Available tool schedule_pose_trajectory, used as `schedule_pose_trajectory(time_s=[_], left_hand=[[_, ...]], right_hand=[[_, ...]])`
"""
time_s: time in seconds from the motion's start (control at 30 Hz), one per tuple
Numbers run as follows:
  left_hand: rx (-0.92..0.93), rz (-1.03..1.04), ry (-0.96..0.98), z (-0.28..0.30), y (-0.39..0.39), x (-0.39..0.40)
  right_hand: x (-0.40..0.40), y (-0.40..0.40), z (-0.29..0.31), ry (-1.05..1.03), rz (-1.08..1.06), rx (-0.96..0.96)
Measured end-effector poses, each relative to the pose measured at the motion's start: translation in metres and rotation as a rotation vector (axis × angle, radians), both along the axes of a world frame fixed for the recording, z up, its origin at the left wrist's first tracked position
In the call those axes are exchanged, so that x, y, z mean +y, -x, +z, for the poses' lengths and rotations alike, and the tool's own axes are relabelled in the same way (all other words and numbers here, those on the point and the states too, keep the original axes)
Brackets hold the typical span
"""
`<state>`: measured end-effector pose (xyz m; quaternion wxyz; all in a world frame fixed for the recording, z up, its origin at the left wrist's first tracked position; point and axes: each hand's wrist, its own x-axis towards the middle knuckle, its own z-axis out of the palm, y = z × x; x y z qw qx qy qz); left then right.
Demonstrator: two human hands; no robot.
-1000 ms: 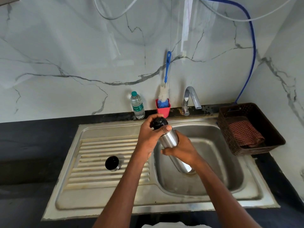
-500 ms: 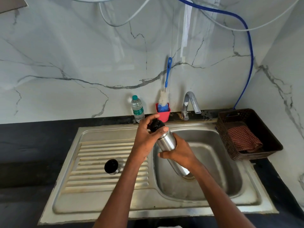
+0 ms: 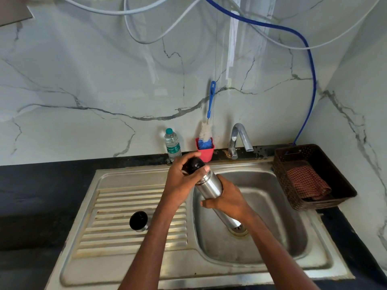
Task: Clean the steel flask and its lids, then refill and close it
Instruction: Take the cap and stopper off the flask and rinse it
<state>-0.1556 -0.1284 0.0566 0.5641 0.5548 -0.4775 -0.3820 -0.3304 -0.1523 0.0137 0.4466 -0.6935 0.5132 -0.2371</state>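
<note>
A steel flask [image 3: 210,186] is held tilted over the sink basin [image 3: 272,222], its base low near the drain. My right hand [image 3: 227,198] grips its body from the right. A black inner lid [image 3: 194,164] sits on the flask's mouth, and my left hand [image 3: 180,181] curls its fingers round that lid. A second lid, black inside with a steel rim [image 3: 138,221], lies on the ribbed drainboard [image 3: 117,208] to the left, apart from both hands.
A tap [image 3: 239,139] stands behind the basin. A red cup holding a blue-handled bottle brush [image 3: 205,143] and a small plastic water bottle [image 3: 172,144] stand at the back. A brown basket with a checked cloth [image 3: 307,181] sits right of the sink. Hoses hang above.
The view has tilted upward a little. Both hands keep their hold on the flask and its black lid; my left hand's fingers have shifted slightly round the lid.
</note>
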Motion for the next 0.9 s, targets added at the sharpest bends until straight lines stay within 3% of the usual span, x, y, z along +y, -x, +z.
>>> schedule_pose_trajectory(time_s=[0.23, 0.37, 0.43, 0.73, 0.9], left_hand=[[0.138, 0.203, 0.048, -0.003, -0.002, 0.006], [0.479, 0.169, -0.056, -0.017, -0.017, 0.024], [0.546, 0.132, -0.04, -0.032, -0.026, 0.04], [0.108, 0.378, -0.18, -0.13, -0.036, 0.128], [-0.276, 0.486, -0.321, -0.176, -0.047, 0.159]], right_hand=[[0.006, 0.0, -0.002, 0.014, 0.029, 0.011], [0.011, -0.001, -0.008, -0.017, 0.022, 0.012], [0.015, -0.001, -0.011, -0.036, 0.016, 0.013], [0.046, -0.014, -0.038, -0.083, 0.072, 0.045], [0.066, -0.029, -0.051, -0.126, 0.13, 0.045]])
